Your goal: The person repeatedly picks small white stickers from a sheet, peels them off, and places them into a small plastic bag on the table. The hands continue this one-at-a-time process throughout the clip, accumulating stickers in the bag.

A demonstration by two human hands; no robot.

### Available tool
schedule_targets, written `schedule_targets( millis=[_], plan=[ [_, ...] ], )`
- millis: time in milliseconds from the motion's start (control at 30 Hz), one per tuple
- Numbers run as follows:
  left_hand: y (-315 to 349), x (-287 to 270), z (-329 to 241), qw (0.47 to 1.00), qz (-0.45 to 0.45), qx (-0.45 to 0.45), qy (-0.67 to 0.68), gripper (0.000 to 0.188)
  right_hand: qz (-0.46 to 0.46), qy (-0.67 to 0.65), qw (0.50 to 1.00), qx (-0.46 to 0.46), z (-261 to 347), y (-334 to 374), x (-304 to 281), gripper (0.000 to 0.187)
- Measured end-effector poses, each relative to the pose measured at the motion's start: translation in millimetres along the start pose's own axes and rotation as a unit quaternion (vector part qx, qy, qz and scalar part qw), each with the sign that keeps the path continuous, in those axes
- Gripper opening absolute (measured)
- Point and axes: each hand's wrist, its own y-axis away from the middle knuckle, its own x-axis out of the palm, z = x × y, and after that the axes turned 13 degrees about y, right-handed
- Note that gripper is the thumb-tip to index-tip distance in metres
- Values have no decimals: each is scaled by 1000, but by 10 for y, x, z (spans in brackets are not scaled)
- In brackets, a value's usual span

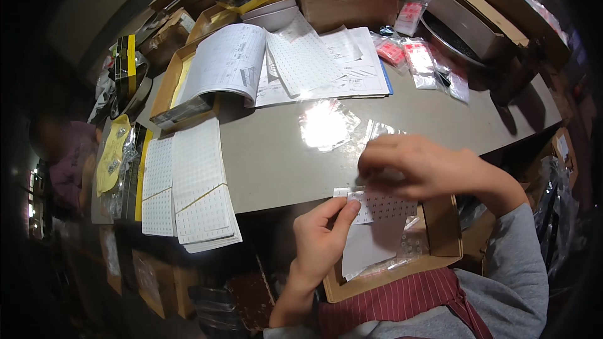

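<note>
My left hand (317, 235) pinches the left end of a white sticker sheet (384, 209) printed with rows of small dark marks. The sheet is held just past the near table edge, above an open cardboard box (445, 229) at my lap. My right hand (419, 164) hovers over the sheet's far edge with fingers curled in; whatever its fingertips hold is hidden. A blank white sheet (370, 248) hangs below the stickers, over clear plastic bags (411, 246) in the box. On the table ahead lie shiny clear bags (328, 128), one partly behind my right hand.
Rubber-banded stacks of printed sheets (202, 191) overhang the table's front left. An open booklet (223, 59) and loose papers lie behind. Red-and-white packets (418, 56) sit back right, near a round dark tray (455, 41). Boxes line the far edge. A person (70, 157) is at far left.
</note>
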Motion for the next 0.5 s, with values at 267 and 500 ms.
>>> schedule_targets(
  millis=[267,500],
  plan=[
    [6,73,-2,1000,25,19,0,15,-112,164,977,-76,245,114,268,34],
    [82,45,101,1000,25,-6,12,12,-197,168,963,-70,275,228,411,34]
  ],
)
